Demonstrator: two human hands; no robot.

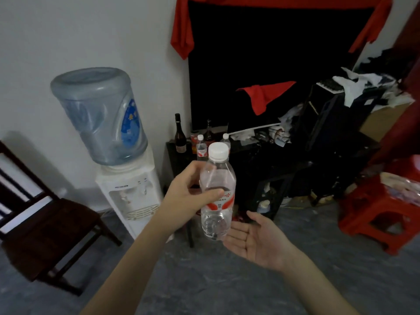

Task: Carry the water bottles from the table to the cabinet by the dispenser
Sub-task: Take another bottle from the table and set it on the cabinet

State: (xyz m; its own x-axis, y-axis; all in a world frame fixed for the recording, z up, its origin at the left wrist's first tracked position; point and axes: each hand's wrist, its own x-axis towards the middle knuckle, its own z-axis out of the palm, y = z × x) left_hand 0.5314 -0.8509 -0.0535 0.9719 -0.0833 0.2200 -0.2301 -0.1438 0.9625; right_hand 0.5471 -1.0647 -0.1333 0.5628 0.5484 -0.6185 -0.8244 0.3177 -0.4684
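Note:
My left hand (pixel 189 196) grips a clear water bottle (pixel 217 192) with a white cap and a red-and-white label, holding it upright in mid-air. My right hand (pixel 256 239) is palm up, fingers spread, just below and to the right of the bottle's base. It holds nothing. Two more water bottles (pixel 201 148) (pixel 226 140) stand on the dark cabinet (pixel 247 155), partly hidden behind the held bottle. The white water dispenser (pixel 129 189) with a blue jug (pixel 100 114) stands just left of the cabinet.
A dark glass bottle (pixel 180 135) and small items sit at the cabinet's left end. Clutter and black equipment (pixel 329 114) fill its right side. A dark wooden chair (pixel 38 223) is at the left, red plastic stools (pixel 381 208) at the right. The floor is grey.

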